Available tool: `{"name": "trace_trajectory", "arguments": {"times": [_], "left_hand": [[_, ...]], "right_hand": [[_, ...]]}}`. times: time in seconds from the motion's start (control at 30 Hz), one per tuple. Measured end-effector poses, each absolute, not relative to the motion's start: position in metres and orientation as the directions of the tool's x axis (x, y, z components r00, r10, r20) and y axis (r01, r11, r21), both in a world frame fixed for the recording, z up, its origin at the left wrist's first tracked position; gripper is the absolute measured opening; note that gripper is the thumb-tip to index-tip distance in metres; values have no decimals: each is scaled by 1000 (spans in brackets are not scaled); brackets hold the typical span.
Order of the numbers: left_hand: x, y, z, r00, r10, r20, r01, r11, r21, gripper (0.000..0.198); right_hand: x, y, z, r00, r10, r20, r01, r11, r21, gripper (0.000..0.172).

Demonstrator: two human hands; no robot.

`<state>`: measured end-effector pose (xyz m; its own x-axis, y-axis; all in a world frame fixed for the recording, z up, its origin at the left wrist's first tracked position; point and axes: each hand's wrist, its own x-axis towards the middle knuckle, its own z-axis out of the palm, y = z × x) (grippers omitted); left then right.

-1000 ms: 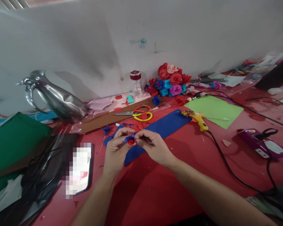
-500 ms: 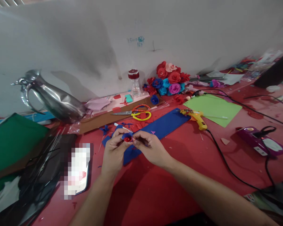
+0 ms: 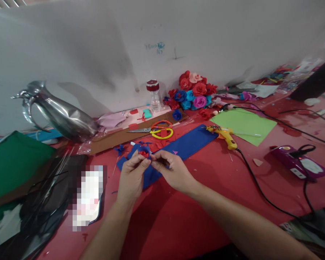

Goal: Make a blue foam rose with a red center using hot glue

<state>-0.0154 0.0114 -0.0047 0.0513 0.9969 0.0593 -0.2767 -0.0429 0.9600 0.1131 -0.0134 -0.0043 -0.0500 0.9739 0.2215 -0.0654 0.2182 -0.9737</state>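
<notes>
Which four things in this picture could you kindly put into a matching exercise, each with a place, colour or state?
1. Small flower
2. Glue gun
3. Scissors
4. Metal jug

A. One orange handle, one yellow
B. Silver-coloured body
C. Held in the left hand
D. Nozzle at the right end of the blue strip

Pairs: 1-C, 2-D, 3-A, 4-B.
</notes>
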Motion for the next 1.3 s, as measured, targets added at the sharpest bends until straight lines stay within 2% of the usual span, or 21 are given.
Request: {"name": "trace_trajectory", "arguments": {"times": [0.13, 0.33, 0.57, 0.97, 1.3], "left_hand": [[-16, 12, -3, 77, 997, 11, -257, 9, 966, 13], [-15, 10, 0, 79, 997, 17, -260, 4, 966, 14], [-11, 12, -2, 99, 992, -79, -426, 114, 898, 24], [-13, 13, 0, 83, 989, -122, -335, 143, 931, 18], [-9, 10, 3, 70, 988, -138, -330, 153, 931, 18]], "right_hand": [[113, -13, -5, -36, 975, 217, -52, 215, -975, 10], [113, -13, -4, -37, 975, 219, -39, 218, -975, 10], [114, -11, -5, -24, 986, 164, -38, 163, -986, 7], [120, -7, -3, -67, 998, 8, -180, -4, -984, 17], [117, -7, -9, -94, 994, 50, -173, 33, -984, 15]]}}
